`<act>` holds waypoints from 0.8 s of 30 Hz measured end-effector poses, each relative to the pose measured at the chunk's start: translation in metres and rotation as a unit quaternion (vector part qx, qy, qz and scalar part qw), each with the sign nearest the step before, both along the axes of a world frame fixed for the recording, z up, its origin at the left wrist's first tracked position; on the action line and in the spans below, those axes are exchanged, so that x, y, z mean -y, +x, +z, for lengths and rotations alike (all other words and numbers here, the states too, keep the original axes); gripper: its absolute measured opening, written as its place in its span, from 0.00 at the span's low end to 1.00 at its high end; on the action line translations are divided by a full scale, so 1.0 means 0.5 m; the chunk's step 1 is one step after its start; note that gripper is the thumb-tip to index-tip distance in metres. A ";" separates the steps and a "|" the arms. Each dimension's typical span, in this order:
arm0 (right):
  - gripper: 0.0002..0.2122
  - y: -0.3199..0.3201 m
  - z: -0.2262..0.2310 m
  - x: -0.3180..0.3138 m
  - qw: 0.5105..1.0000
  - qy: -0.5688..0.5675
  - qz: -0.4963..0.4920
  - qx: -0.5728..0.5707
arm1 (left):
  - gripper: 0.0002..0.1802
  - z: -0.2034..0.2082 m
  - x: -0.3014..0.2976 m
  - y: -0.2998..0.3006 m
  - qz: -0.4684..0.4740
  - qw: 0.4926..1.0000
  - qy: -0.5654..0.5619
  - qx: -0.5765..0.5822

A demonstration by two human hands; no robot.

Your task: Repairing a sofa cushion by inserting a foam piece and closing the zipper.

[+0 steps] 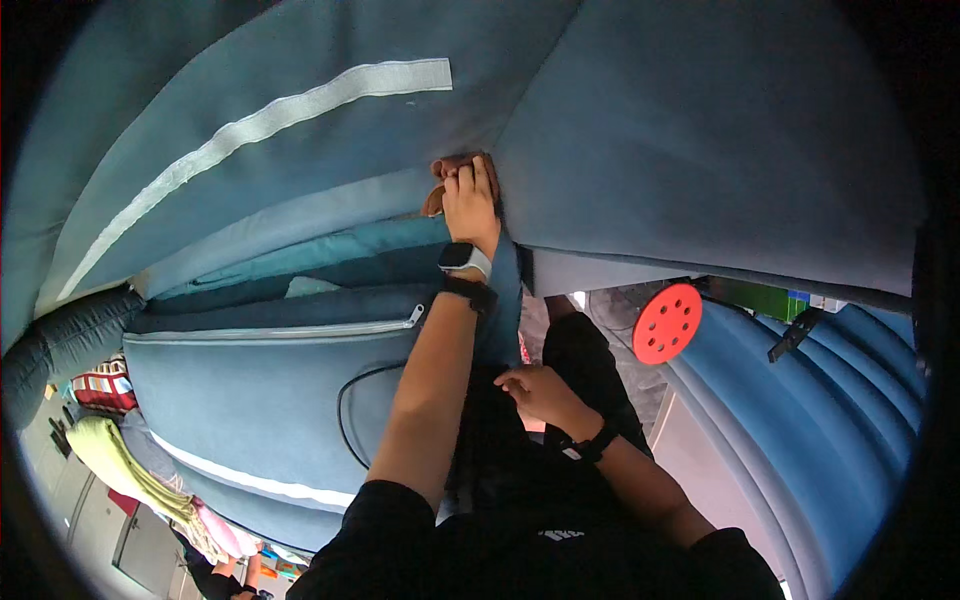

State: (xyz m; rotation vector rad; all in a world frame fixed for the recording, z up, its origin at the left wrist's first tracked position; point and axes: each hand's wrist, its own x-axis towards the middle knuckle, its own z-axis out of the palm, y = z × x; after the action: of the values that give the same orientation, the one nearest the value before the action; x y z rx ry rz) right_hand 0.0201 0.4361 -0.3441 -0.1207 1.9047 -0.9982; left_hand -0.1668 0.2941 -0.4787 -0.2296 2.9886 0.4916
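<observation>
Hands apart; left hand (472, 208) clamped on brown cloth (452, 162) against blue upholstery (620, 150); right hand (547, 395) loosely half-open.

Cloth (442, 166) under left fingers (466, 182), cushion (250, 380) left of left forearm (425, 390), disc (667, 323) to the right of right fingers (514, 379)

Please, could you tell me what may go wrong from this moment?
The cloth is bunched under the left hand, so it might slip and let the fingers rub the blue fabric.
The zip pull lies close to the black wristband and could catch it.
The cord loops out beside the left forearm, which might snag it.
</observation>
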 end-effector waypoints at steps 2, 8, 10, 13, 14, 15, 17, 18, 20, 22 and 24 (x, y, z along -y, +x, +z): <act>0.09 0.012 -0.007 -0.010 0.999 -0.003 -0.039 0.021 | 0.42 0.008 0.005 -0.015 -0.040 0.997 0.070 0.022; 0.09 0.024 0.004 -0.012 0.997 -0.034 -0.017 0.074 | 0.32 0.001 0.068 -0.076 -0.142 0.981 0.120 0.062; 0.09 0.021 0.019 0.002 0.997 -0.027 0.001 0.072 | 0.25 0.008 0.095 -0.082 -0.157 0.974 0.161 -0.011; 0.08 0.003 0.030 0.005 0.998 -0.015 0.015 0.060 | 0.12 0.070 0.134 -0.070 -0.147 0.814 0.438 0.353; 0.08 0.000 0.036 0.011 0.998 -0.019 0.013 0.060 | 0.12 0.085 0.157 -0.054 -0.192 0.761 0.401 0.473; 0.08 -0.017 0.040 -0.006 0.998 -0.005 0.005 0.057 | 0.11 0.163 0.136 -0.064 -0.309 0.755 0.324 0.479; 0.07 -0.066 0.052 0.021 0.996 -0.001 -0.091 -0.012 | 0.13 0.134 0.192 0.032 -0.161 0.693 0.575 0.404; 0.06 -0.077 0.036 0.047 0.982 -0.017 -0.175 -0.070 | 0.13 0.118 0.231 0.077 -0.129 0.699 0.640 0.291; 0.07 -0.154 0.020 0.086 0.961 -0.006 -0.185 -0.206 | 0.14 0.149 0.265 0.080 -0.029 0.803 0.555 0.216; 0.13 -0.229 0.014 0.168 0.948 -0.052 -0.145 -0.278 | 0.16 0.154 0.305 0.077 0.123 0.926 0.351 0.061; 0.19 -0.290 -0.023 0.262 0.936 -0.051 -0.054 -0.343 | 0.16 0.107 0.363 0.060 0.175 0.954 0.242 -0.005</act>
State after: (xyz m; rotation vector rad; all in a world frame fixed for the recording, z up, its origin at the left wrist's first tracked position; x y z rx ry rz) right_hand -0.1249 0.3052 -0.3554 -0.4824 2.5058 -1.2369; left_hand -0.1366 0.1127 -0.4254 -0.7097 2.7227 1.2338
